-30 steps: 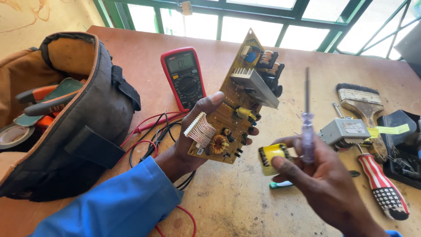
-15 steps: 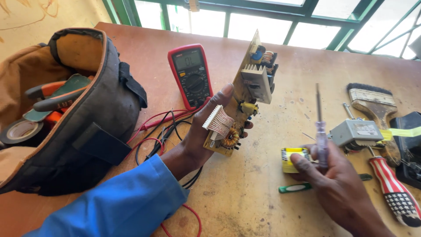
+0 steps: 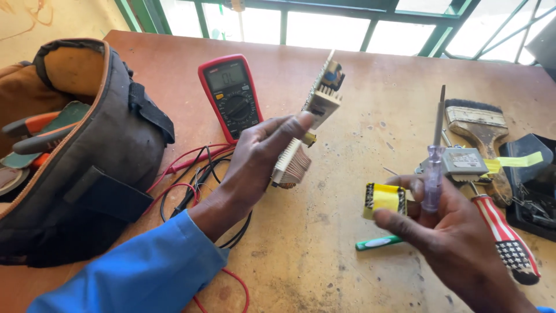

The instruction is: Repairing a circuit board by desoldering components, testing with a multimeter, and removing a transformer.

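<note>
Two hands work above the middle of the wooden worktop point(image 3: 359, 104). Left hand point(image 3: 258, 165), in a blue sleeve, grips a circuit board point(image 3: 313, 116) edge-on, tilted, thumb along its upper side. Right hand point(image 3: 457, 232) pinches a small yellow-wrapped transformer point(image 3: 384, 198) and also holds a clear-handled tester screwdriver point(image 3: 433, 168) upright. Behind the left hand lies a red multimeter point(image 3: 230, 95), its red and black leads point(image 3: 191, 179) trailing under the wrist. An open tool bag point(image 3: 87, 156) fills the left edge. Toward the right edge sit a paintbrush point(image 3: 478, 124), a grey metal component point(image 3: 463, 162), a striped-handled screwdriver point(image 3: 509, 243), and a black case point(image 3: 536, 185). A green pen-like item point(image 3: 379, 242) lies just under the right hand.
</note>
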